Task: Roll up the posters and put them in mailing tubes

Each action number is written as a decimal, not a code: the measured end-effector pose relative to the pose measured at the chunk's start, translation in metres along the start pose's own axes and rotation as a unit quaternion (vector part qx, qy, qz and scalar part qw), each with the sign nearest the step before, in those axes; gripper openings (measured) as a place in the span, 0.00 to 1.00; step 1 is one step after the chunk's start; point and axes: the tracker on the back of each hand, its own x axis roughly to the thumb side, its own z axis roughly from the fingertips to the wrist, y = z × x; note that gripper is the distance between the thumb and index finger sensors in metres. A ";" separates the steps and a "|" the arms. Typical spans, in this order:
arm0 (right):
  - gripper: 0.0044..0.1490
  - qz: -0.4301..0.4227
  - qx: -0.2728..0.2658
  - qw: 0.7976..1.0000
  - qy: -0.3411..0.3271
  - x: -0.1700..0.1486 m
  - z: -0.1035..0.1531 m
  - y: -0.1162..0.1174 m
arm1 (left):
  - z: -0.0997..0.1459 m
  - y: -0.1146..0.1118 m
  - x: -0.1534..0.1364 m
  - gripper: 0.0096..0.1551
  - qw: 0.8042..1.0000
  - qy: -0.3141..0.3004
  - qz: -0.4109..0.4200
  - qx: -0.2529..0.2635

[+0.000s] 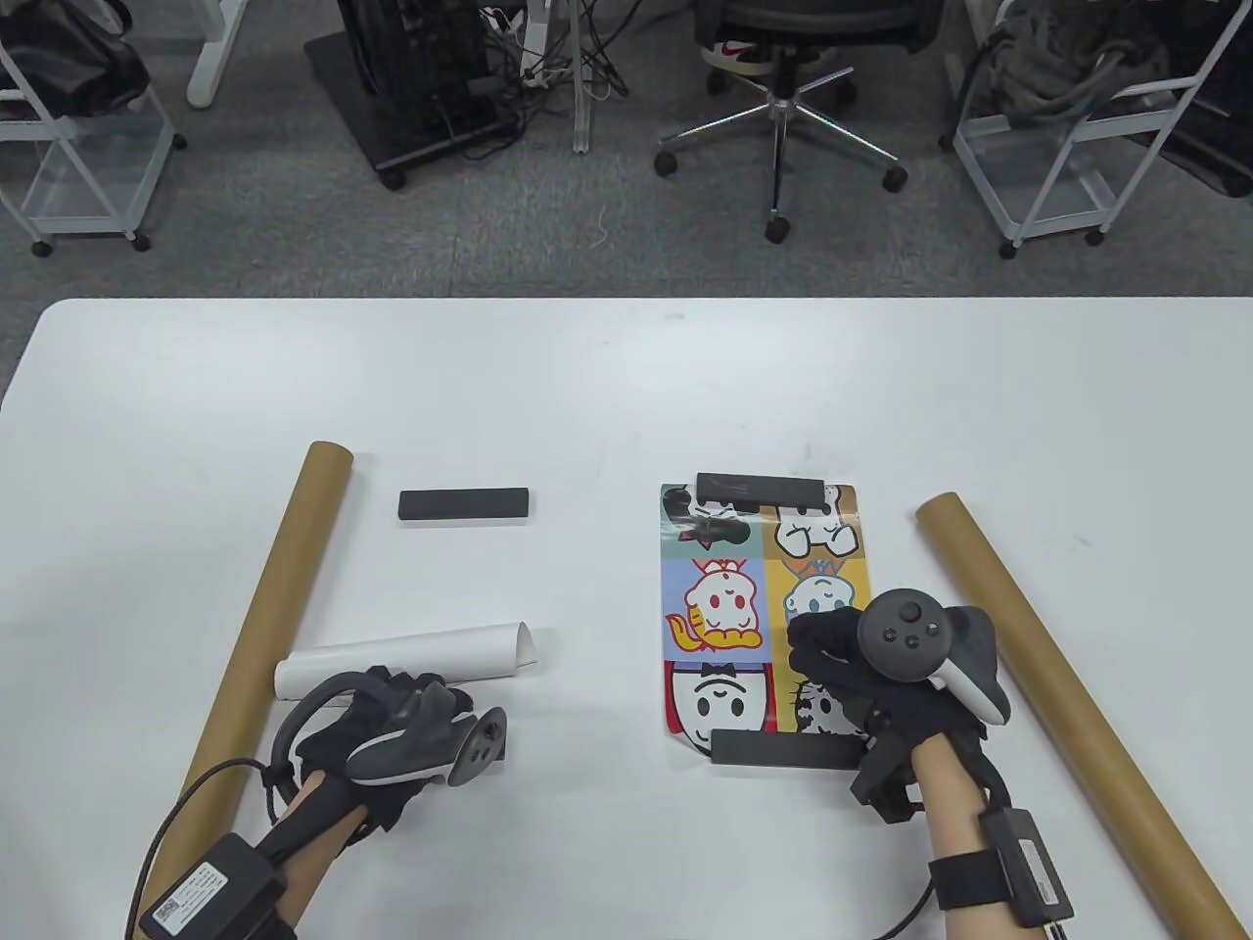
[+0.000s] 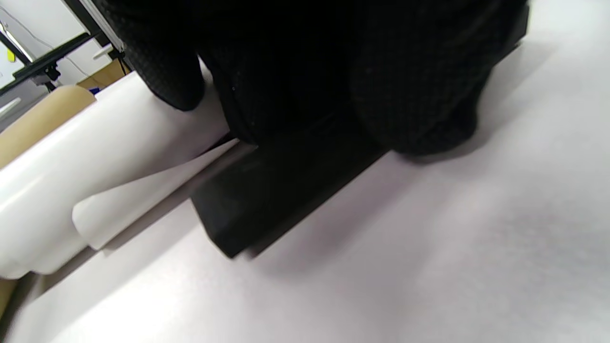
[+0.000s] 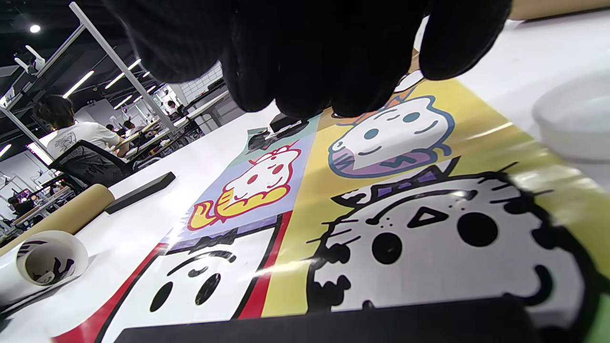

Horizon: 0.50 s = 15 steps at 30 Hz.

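Note:
A rolled white poster (image 1: 411, 658) lies at the front left beside the left brown mailing tube (image 1: 264, 636). My left hand (image 1: 396, 710) sits against the roll's near side. In the left wrist view one fingertip (image 2: 176, 85) touches the roll (image 2: 95, 157), and the hand grips a black weight bar (image 2: 267, 200) lying on the table. A flat cartoon poster (image 1: 724, 607) lies at centre right, pinned by black bars at its far end (image 1: 762, 490) and near end (image 1: 788, 749). My right hand (image 1: 822, 651) is over its right half with fingers (image 3: 305, 62) bent, holding nothing. The right mailing tube (image 1: 1067, 705) lies beside it.
A loose black bar (image 1: 463, 504) lies left of centre. A blurred pale round thing (image 3: 572, 119) shows at the poster's right edge in the right wrist view. The table's far edge (image 1: 626, 302) faces chairs and carts.

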 end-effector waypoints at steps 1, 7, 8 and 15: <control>0.31 0.001 0.000 1.000 0.000 0.000 0.000 0.000 | 0.000 0.002 -0.001 0.41 1.000 0.002 -0.004 -0.006; 0.31 0.000 0.000 1.000 0.000 0.000 0.000 0.000 | 0.011 0.024 -0.019 0.36 0.998 0.028 0.036 0.052; 0.31 -0.001 0.000 1.000 0.000 0.000 0.000 0.000 | 0.012 0.027 -0.023 0.35 0.997 0.035 0.042 0.059; 0.31 0.002 0.000 1.000 -0.003 0.001 0.000 0.000 | 0.014 0.031 -0.051 0.37 0.990 0.105 0.069 0.062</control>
